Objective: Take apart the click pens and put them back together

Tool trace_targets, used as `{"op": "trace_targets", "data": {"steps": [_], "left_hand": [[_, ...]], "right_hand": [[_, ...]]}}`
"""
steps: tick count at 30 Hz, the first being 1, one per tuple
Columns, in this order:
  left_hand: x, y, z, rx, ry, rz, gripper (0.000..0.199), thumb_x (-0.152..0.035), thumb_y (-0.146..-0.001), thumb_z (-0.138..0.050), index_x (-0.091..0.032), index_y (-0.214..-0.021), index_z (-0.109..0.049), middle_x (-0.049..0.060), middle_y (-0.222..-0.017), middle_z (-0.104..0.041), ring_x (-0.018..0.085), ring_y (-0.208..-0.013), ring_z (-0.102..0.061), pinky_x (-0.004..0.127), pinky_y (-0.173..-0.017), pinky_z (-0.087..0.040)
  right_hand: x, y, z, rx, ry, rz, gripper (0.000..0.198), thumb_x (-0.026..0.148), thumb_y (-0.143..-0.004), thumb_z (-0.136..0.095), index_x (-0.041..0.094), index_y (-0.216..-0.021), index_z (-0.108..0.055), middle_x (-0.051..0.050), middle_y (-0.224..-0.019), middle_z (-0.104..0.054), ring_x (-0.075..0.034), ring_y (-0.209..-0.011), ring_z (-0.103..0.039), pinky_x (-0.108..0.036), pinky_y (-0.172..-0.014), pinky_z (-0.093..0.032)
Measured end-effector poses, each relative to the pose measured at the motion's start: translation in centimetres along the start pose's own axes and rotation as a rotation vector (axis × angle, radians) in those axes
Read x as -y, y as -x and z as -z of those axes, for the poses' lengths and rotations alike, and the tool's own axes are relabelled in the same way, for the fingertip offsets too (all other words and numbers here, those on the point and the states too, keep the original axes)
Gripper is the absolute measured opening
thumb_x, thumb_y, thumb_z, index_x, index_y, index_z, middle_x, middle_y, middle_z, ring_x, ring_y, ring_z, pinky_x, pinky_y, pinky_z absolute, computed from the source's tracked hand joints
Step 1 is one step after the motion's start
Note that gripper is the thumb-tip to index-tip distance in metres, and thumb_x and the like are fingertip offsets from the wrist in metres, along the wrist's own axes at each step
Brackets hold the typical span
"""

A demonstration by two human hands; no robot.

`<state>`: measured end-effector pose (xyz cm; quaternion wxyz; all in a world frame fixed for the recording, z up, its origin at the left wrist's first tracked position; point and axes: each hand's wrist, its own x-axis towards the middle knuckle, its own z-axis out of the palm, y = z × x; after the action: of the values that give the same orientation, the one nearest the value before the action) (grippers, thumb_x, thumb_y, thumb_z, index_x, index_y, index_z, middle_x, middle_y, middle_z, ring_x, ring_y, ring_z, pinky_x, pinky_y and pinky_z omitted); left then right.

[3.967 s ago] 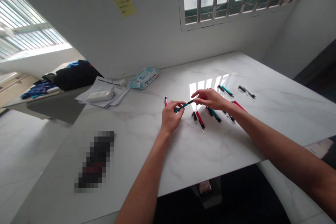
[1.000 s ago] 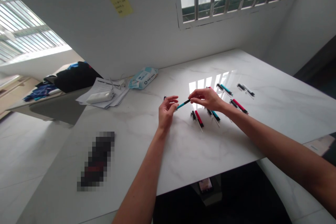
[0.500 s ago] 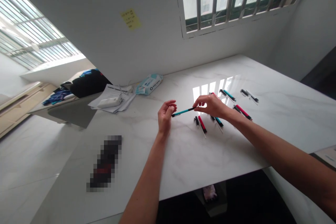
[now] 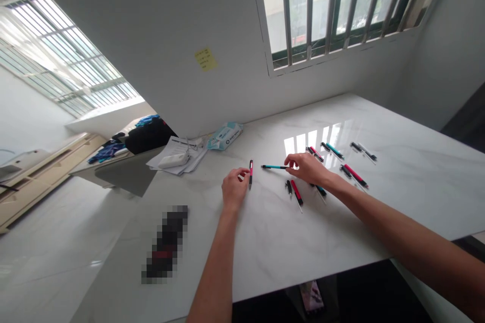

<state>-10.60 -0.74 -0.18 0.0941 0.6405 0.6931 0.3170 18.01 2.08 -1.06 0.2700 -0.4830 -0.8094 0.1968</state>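
Note:
My left hand (image 4: 235, 187) is low over the table, its thumb and finger curled in against a red and black pen (image 4: 250, 172). That pen points away from me. Between the thumb and fingers of my right hand (image 4: 303, 166) is one end of a teal and black pen (image 4: 274, 166), which points left towards the red one. Near my right hand lie taken-apart pens: a red barrel (image 4: 296, 192) with a black part and thin refill, and a teal and black set (image 4: 321, 191) partly hidden under the wrist.
More pen parts lie to the right, including a teal barrel (image 4: 334, 150), a red barrel (image 4: 355, 175) and a white one (image 4: 367, 151). A wipes packet (image 4: 226, 136) and papers (image 4: 170, 154) sit at the back left. A blurred dark item (image 4: 164, 245) is front left.
The teal pen has moved away from my left hand, lowered towards the table in my right hand. My left hand has come down, and the red pen now shows at its fingertips.

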Motion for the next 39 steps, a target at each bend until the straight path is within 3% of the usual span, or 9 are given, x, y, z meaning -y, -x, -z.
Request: {"op": "trace_targets", "data": {"steps": [4,9,16,29,39], "left_hand": [[0.3,0.9,-0.6,0.038,-0.001,0.025,0.013,-0.035,-0.089,-0.067,-0.029,-0.09,-0.079,0.001,-0.093,-0.078,0.019,-0.074,-0.068,0.031,-0.076,-0.05],[0.3,1.1,-1.1,0.074,-0.04,-0.025,0.014,-0.031,-0.088,-0.069,-0.029,-0.099,-0.078,0.003,-0.099,-0.079,0.02,-0.08,-0.071,0.033,-0.081,-0.051],[0.5,1.2,-1.3,0.071,-0.087,-0.022,0.015,-0.03,-0.091,-0.067,-0.027,-0.102,-0.077,0.005,-0.099,-0.078,0.023,-0.085,-0.072,0.035,-0.085,-0.052],[0.5,1.2,-1.1,0.054,-0.071,0.041,0.023,-0.029,-0.096,-0.063,-0.026,-0.111,-0.08,0.006,-0.109,-0.08,0.021,-0.093,-0.072,0.032,-0.091,-0.05],[0.9,0.9,-1.0,0.039,-0.142,0.111,0.027,-0.039,-0.098,-0.06,-0.025,-0.102,-0.083,0.008,-0.101,-0.078,0.026,-0.098,-0.071,0.034,-0.086,-0.049]], "right_hand": [[2.2,-0.8,-0.3,0.135,0.019,-0.06,0.031,0.024,-0.089,-0.067,0.023,-0.119,-0.073,-0.004,-0.093,-0.08,-0.021,-0.079,-0.07,-0.029,-0.066,-0.044],[5.8,-3.0,-1.5,0.172,0.164,-0.18,0.043,0.024,-0.089,-0.065,0.019,-0.132,-0.067,-0.014,-0.107,-0.079,-0.032,-0.1,-0.074,-0.033,-0.072,-0.047],[8.8,-5.1,-4.7,0.205,0.168,-0.257,0.043,0.022,-0.088,-0.065,0.011,-0.129,-0.064,-0.023,-0.118,-0.076,-0.037,-0.107,-0.074,-0.036,-0.076,-0.05],[10.6,-4.8,-7.4,0.2,0.116,-0.274,0.032,0.033,-0.094,-0.065,0.012,-0.118,-0.07,-0.02,-0.113,-0.078,-0.033,-0.103,-0.076,-0.031,-0.074,-0.05],[9.4,-4.3,-7.5,0.181,0.099,-0.257,0.032,0.028,-0.1,-0.054,0.013,-0.119,-0.075,-0.022,-0.113,-0.079,-0.033,-0.108,-0.075,-0.035,-0.086,-0.051]]}}
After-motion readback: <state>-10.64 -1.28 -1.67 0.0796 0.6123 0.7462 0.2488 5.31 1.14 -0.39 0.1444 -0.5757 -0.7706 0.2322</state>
